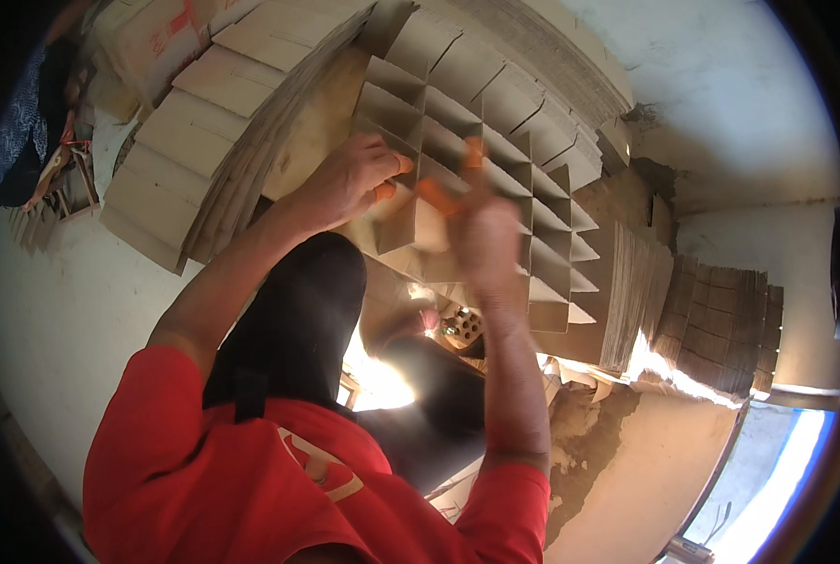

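Observation:
A cardboard divider grid point(392, 105) stands before me, its slotted strips crossed into several open cells. My left hand point(352, 180) is at its left side, fingers curled with the thumb close to them, closed on the edge of a strip. Orange covers sit on the fingertips of both hands. Over the near middle of the grid is my right hand point(484, 230), smeared by motion. Its index finger points forward and its thumb is spread to the left, with nothing visible between them. Whether it touches the strips I cannot tell.
Slotted cardboard sheets point(180, 155) lie in overlapping piles to the left. More slotted strips point(509, 89) are stacked behind the grid. On the right stand a strip stack point(636, 296) and a darker bundle point(721, 324). My bent knee point(321, 273) is just below the grid.

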The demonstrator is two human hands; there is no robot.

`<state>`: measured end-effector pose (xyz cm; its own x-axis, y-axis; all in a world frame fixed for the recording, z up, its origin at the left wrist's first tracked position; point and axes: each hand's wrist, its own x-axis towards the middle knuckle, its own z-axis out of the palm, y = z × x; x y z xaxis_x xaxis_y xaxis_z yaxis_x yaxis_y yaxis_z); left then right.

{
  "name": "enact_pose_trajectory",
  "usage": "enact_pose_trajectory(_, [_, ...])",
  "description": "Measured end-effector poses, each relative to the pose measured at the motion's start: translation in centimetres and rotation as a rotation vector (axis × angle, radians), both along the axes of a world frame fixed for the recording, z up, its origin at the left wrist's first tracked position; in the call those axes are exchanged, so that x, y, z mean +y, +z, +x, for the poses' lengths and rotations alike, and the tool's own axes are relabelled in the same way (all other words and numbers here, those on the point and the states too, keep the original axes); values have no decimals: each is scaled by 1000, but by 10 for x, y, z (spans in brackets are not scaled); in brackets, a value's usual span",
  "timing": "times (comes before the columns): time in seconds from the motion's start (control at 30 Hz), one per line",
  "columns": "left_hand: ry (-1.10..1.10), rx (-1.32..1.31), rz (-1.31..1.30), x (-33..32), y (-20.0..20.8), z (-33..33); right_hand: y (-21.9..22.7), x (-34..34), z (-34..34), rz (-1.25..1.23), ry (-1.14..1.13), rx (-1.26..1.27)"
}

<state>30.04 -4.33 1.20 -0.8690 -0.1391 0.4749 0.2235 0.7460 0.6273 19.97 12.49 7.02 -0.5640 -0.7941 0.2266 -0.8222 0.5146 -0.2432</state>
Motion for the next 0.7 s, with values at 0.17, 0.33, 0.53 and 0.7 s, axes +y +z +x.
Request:
enact_pose_trajectory(0.17, [-44, 16, -351, 11, 16, -24, -29, 75, -128, -136, -266, 602])
enact_pose_trajectory(0.33, [-4, -30, -500, -5, 4, -72, -15, 80, -84, -18, -122, -125])
enact_pose_trajectory(0.53, [-318, -134, -458, -4, 20, -104, -33, 86, -34, 15, 78, 195])
enact_pose_trajectory(0.7, [-183, 25, -736, 17, 100, -54, 48, 90, -3, -79, 16, 659])
